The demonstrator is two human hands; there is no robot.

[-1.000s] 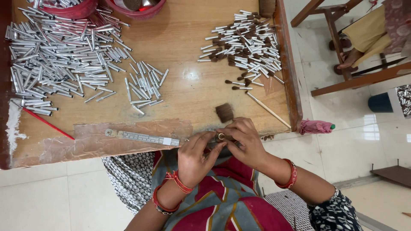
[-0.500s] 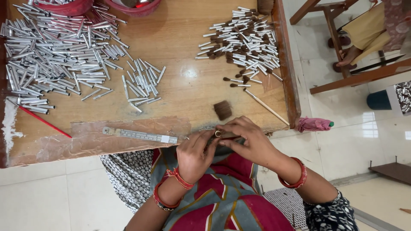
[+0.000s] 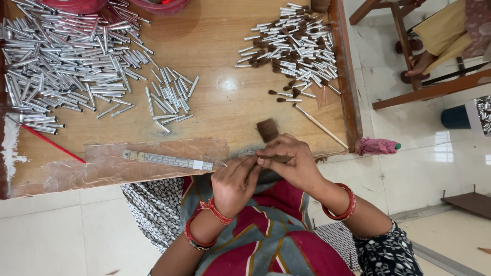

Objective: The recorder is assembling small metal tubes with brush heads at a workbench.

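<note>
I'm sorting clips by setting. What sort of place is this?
Likely a small handcraft workshop that assembles brushes: a wooden worktable holds a heap of bare metal tubes and a pile of bristle-tipped tubes.

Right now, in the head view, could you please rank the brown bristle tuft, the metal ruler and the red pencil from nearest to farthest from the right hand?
1. Brown bristle tuft: just beyond the right hand.
2. Metal ruler: left, along the table edge.
3. Red pencil: far left.

Desk (image 3: 220,87): worn matt wood. Ferrule tubes (image 3: 66,61): shiny bare metal. Ruler (image 3: 169,160): dull steel. Floor tiles (image 3: 440,153): glossy.
</note>
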